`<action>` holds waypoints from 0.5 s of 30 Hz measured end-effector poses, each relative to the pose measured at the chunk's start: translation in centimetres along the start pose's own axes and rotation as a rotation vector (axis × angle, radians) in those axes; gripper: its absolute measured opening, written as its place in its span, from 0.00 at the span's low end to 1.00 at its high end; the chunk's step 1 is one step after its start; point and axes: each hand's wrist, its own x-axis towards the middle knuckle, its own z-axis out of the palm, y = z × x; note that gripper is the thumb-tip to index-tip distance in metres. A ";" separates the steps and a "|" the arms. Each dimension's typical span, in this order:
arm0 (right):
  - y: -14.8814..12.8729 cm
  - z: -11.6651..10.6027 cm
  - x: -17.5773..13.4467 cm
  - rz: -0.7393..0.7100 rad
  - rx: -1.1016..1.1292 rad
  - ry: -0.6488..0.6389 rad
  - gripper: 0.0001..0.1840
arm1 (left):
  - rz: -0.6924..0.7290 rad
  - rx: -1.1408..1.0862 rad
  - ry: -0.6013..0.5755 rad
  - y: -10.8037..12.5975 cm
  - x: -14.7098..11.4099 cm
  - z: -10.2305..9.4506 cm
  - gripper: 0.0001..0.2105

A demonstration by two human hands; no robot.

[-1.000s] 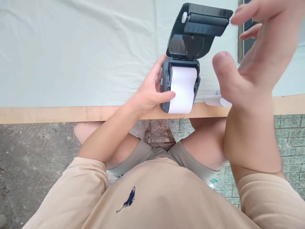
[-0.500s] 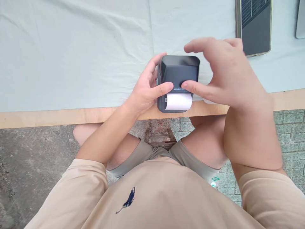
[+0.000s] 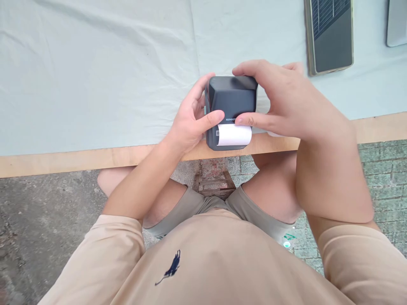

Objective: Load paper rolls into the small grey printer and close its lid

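Note:
A dark label printer (image 3: pixel 233 99) with NIIMBOT lettering is held over the table's front edge. White label paper (image 3: pixel 235 134) curls out of its lower front. My left hand (image 3: pixel 195 114) grips the printer's left side, thumb across the front and fingers around the far side, partly hidden. From the right, my right hand (image 3: pixel 276 95) spans the printer: the index finger lies at its top edge and the thumb rests on the front just above the paper. The other right fingers are mostly hidden behind the hand.
A phone (image 3: pixel 333 46) with a dark screen lies at the back right on the pale tablecloth (image 3: pixel 104 76). Beyond it is the corner of a grey device (image 3: pixel 397 25). The wooden table edge (image 3: pixel 70 159) runs above my legs, and a wooden stool (image 3: pixel 213 185) shows between them.
My right hand has come in left and down onto the printer, its index finger now at the top edge. The view has shifted slightly; my left hand keeps its grip.

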 end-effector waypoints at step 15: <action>1.2 0.0 -0.2 -0.151 0.091 0.043 0.33 | -0.085 -0.142 -0.056 0.8 0.4 -0.4 0.22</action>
